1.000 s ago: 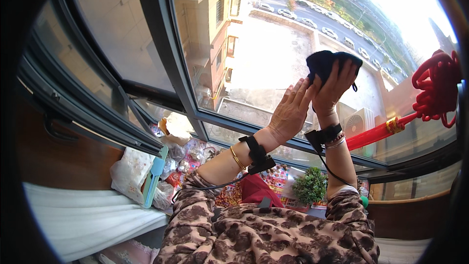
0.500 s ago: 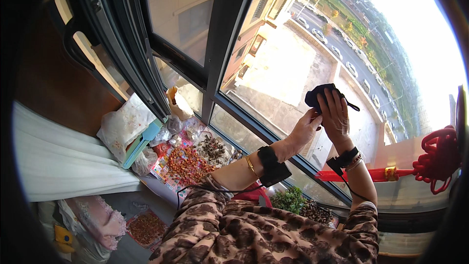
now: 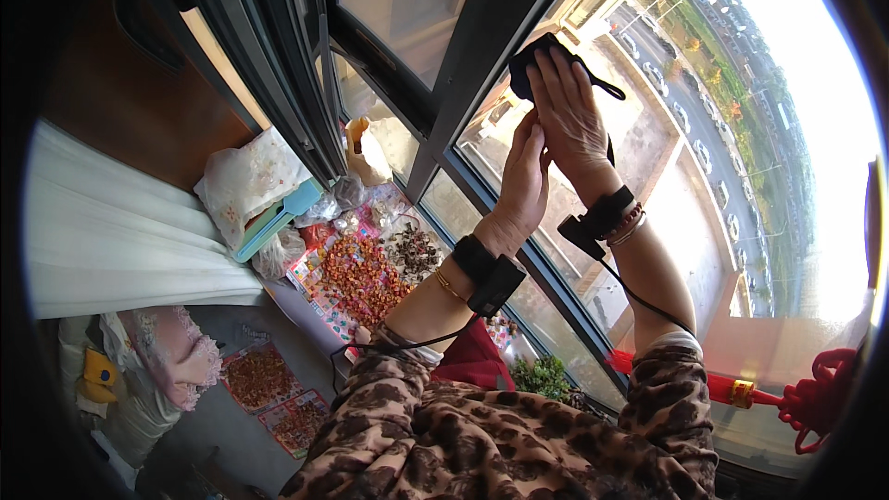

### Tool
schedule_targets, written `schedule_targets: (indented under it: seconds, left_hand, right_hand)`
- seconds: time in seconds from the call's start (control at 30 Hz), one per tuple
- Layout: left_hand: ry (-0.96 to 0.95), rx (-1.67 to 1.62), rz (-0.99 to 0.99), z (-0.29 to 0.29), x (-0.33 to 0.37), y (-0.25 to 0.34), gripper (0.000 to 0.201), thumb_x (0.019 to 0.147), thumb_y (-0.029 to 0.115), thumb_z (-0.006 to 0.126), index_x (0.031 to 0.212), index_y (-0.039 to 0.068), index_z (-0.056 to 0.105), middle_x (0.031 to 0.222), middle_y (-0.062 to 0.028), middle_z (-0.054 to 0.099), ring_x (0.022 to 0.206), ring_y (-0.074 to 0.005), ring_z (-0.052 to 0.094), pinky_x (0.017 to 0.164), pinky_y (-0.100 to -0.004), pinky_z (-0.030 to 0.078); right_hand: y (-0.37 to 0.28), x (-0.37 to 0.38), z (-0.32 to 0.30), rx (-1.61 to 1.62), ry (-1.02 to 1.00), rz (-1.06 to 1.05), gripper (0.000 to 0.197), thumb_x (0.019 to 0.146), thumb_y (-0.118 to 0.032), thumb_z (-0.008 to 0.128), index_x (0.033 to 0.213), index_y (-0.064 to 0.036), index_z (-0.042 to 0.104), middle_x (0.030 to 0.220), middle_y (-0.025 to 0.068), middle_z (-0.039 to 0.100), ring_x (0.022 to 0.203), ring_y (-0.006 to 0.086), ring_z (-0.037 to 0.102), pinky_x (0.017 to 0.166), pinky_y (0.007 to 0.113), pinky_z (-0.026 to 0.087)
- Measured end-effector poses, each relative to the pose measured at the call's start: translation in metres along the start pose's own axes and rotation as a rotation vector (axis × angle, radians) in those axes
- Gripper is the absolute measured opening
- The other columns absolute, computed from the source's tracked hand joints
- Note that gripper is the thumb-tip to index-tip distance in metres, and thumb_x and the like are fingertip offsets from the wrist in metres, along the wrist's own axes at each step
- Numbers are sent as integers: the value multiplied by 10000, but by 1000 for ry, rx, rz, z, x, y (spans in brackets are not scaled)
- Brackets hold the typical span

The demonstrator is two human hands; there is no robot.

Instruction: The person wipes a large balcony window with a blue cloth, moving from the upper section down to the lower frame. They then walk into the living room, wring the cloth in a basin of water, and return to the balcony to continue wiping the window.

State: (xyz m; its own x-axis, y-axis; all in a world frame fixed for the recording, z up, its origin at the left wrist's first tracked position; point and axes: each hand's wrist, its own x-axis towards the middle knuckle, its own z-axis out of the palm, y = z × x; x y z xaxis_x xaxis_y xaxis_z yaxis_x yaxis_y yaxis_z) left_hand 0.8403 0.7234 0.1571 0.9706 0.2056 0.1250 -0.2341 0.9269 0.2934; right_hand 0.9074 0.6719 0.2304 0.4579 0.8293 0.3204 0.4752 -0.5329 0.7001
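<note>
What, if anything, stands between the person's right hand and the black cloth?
Nothing visible does: the right hand lies directly on the black cloth. The left hand is lower in the picture, beside the right, not in between.

A bunched black cloth (image 3: 520, 74) with a thin loop (image 3: 608, 89) jutting rightward lies against the window pane (image 3: 639, 143).

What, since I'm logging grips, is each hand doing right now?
Left hand: whether it grips anything cannot be told.
Right hand: open, laid flat over the black cloth.
</note>
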Motion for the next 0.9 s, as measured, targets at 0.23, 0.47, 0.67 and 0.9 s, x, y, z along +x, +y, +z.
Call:
schedule_targets:
  seconds: [0.23, 0.47, 0.67, 0.9]
  left_hand:
    - [171, -112, -82, -93, -10, -34, 470, 1106, 346, 329, 1465, 49, 397, 1436, -57, 491, 1322, -146, 451, 1116, -328, 351]
    - [296, -242, -293, -191, -17, -49, 528, 1086, 420, 340, 1448, 45, 425, 1467, -91, 493, 1344, -238, 472, 1147, -398, 352]
    - [373, -236, -523, -233, -11, -58, 576, 1067, 491, 365, 1485, 97, 409, 1508, -76, 461, 1384, -238, 440, 1177, -392, 318]
    - [301, -150, -574, -150, -35, -75, 557, 1081, 480, 341, 1507, 124, 381, 1518, -41, 451, 1394, -194, 419, 1175, -367, 311]
  right_hand:
    - [-67, -19, 77, -31, -13, -246, 559, 849, -265, 544, 1368, -58, 560, 1454, 53, 470, 1441, 244, 323, 1250, 408, 132]
    - [-145, -50, 157, 141, -36, -362, 479, 825, -239, 556, 1242, -18, 639, 1365, 78, 569, 1385, 256, 403, 1234, 397, 200]
    - [-176, -90, 187, 30, -150, -405, 509, 855, -248, 527, 1294, -6, 615, 1434, 72, 544, 1426, 241, 369, 1240, 395, 190]
    - [-104, -126, 109, -7, -268, -398, 554, 871, -259, 504, 1372, -34, 573, 1528, 100, 464, 1500, 240, 276, 1273, 405, 75]
